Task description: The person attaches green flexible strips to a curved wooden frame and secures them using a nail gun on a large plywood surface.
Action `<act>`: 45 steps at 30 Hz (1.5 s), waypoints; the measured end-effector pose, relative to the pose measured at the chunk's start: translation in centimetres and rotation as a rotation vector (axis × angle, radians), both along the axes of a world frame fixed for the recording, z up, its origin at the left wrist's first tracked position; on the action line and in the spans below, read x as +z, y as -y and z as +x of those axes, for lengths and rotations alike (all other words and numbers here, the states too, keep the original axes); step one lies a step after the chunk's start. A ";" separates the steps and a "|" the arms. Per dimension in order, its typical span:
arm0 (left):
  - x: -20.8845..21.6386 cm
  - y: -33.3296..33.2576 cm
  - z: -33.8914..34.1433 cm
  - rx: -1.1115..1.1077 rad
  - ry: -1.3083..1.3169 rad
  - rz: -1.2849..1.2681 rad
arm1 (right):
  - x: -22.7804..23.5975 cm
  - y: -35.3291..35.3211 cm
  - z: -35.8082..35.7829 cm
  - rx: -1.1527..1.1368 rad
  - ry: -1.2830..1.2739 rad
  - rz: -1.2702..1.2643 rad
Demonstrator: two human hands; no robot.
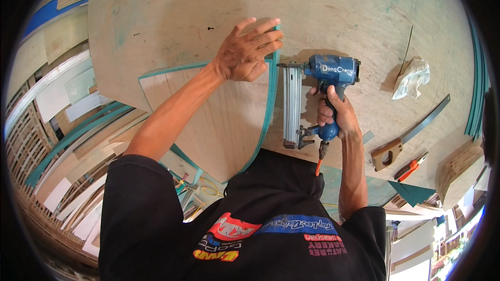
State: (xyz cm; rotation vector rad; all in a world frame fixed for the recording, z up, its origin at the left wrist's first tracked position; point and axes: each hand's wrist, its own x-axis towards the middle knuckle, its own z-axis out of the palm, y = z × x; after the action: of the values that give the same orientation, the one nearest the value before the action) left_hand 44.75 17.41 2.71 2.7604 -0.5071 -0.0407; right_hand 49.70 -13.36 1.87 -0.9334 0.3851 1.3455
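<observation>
2 busy: my right grip [336,112] clasps nailer [333,69]; left of it, left grip [249,52], unclenched, touches green strip [269,117] lining panel [219,117]. Strip placed; nailing probably remains.

Woodworking shop: nail gun [337,71] at 2 o'clock, handsaw [416,126] at 3, pliers [410,168] between 3 and 4, wood strips [99,145] piled at 9.

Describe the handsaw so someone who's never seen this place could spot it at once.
On the big wooden worktop, look right of the blue nail gun in the person's right hand. Between crumpled clear plastic and a red-orange tool lies the handsaw; its long dark blade and brown wooden handle set it apart.
</observation>
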 end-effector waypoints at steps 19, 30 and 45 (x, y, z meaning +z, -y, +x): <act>0.1 0.1 -0.1 0.016 0.013 0.043 | 0.3 -0.1 0.6 0.068 -0.002 -0.028; -0.3 0.0 -0.3 0.030 0.080 0.105 | 0.3 0.0 0.6 0.063 0.008 -0.033; -0.3 -0.1 -0.7 0.065 0.112 0.016 | 0.6 4.2 -1.8 -0.167 0.150 -0.110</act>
State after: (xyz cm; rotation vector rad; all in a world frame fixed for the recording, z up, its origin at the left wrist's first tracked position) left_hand 44.10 17.47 2.36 2.8048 -0.4465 0.1259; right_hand 47.90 -17.58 2.50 -1.0628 0.4156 1.1041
